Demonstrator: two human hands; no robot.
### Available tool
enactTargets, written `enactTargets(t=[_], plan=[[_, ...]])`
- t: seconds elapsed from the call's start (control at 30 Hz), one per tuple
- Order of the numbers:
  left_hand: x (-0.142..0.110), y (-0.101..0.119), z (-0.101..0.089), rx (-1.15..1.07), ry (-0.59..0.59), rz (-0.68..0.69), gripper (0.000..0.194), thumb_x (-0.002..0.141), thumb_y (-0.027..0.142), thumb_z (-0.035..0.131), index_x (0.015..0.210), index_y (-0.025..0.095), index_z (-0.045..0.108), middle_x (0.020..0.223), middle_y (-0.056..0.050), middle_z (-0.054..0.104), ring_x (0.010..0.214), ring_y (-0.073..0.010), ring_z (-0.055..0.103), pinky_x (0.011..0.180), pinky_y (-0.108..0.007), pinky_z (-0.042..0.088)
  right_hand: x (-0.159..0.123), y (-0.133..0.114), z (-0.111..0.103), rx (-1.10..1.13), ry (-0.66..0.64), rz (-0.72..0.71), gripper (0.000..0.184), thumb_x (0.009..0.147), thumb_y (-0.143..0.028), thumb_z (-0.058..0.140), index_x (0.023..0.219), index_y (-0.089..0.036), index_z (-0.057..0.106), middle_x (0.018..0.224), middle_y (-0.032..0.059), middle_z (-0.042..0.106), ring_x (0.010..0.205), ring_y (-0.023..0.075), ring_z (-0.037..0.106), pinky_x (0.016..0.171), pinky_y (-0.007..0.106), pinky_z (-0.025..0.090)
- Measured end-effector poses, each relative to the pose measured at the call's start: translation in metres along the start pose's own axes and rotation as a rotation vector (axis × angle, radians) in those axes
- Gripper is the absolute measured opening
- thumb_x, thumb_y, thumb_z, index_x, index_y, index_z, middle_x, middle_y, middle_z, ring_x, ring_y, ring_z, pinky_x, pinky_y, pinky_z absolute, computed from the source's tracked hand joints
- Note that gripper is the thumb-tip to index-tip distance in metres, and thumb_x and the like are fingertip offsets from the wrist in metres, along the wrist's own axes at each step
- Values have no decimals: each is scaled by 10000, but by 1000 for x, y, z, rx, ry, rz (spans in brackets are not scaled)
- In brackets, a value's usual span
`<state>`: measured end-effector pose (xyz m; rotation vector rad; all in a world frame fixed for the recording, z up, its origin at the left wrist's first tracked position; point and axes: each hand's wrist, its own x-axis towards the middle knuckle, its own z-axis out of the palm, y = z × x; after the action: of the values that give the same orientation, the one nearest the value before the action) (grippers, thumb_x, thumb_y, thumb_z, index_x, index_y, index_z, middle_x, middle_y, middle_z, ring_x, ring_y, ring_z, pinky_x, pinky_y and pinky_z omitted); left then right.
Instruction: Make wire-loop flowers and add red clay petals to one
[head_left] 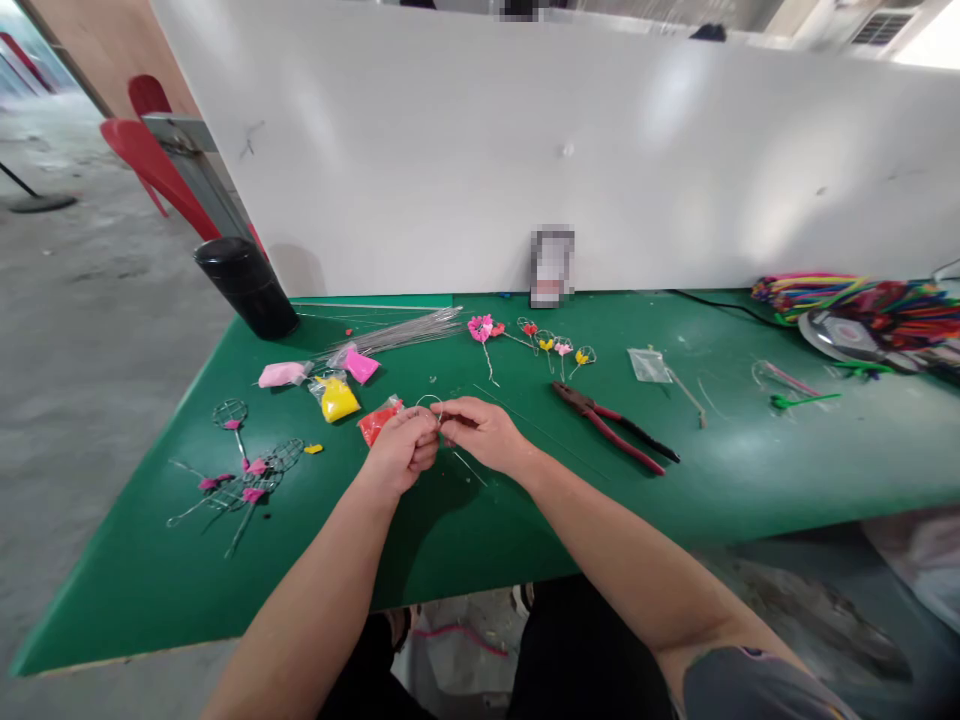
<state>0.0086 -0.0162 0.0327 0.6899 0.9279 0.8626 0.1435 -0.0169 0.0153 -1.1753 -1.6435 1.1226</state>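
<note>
Near the front middle of the green table my left hand (403, 448) and my right hand (486, 432) meet, fingertips close together. Both are closed on a thin metal wire (429, 397), bent into a small loop above the fingers. A straight wire end (469, 468) shows below my right hand. Just behind my left hand lies a bag of red clay-like material (376, 420), partly covered by the hand. Pliers with red handles (611, 425) rest to the right of my right hand. Several small wire flowers with coloured centres (480, 328) lie farther back.
Left of my hands are yellow (339, 399) and pink packets (283, 374), a bundle of straight wires (409, 334) and wire pieces with pink bits (253, 480). A black cylinder (244, 287) stands at the back left. Colourful pipe cleaners (862, 305) lie far right, before a white panel (450, 150).
</note>
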Motion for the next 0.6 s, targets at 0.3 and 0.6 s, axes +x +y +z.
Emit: enactTargets(t=[0.3, 0.6], plan=[[-2, -2, 4, -13, 18, 134, 233, 578, 228, 596, 528, 174, 375, 390, 99, 288, 300, -10, 237, 310, -136, 126, -2, -8, 9, -165, 168, 22, 154, 756, -218, 442, 815, -224, 585, 728, -18, 611, 662, 115, 565, 621, 237, 436], [1, -11, 4, 305, 234, 386, 119, 619, 203, 543, 531, 179, 466, 400, 72, 348, 381, -53, 288, 382, -181, 213, -5, -25, 10, 185, 80, 455, 82, 652, -137, 457, 691, -209, 465, 378, -102, 436, 251, 51, 348, 277, 171, 218]])
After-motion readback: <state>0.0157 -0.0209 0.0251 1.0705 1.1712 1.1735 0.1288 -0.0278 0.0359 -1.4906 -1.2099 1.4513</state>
